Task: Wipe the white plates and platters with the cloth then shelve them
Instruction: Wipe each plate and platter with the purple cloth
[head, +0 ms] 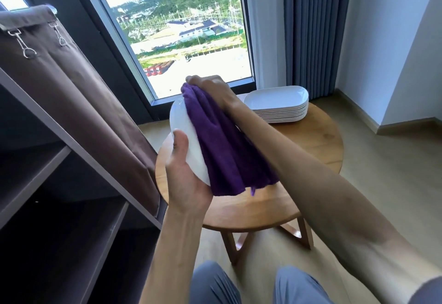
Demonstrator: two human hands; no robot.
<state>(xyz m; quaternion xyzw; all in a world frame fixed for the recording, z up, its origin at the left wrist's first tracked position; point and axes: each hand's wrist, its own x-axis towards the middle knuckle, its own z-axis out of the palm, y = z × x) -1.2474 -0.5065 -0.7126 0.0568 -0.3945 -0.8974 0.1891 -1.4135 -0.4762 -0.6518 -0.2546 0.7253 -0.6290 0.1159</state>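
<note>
You are looking down at a round wooden table (318,146) set before a window (181,28). Your left hand (186,172) holds a white plate (185,131) tilted on edge above the table's left side; the thumb lies across the plate's near face and the palm cups its lower rim, while the other fingers are hidden behind it. Your right hand (212,88) reaches across from the right and is bunched around the top of a purple cloth (224,150), fingers curled into the fabric at the plate's upper edge. The cloth hangs down over the plate's right half and drapes past its bottom rim. On the far side of the table, near the window, sits a stack of white platters (277,105), oblong with rounded corners, apart from both hands. To the left of the table stands a dark shelf (71,184) with open compartments and a brown fabric cover (79,88) pulled aside. Grey curtains (313,28) hang behind the table on the right.
</note>
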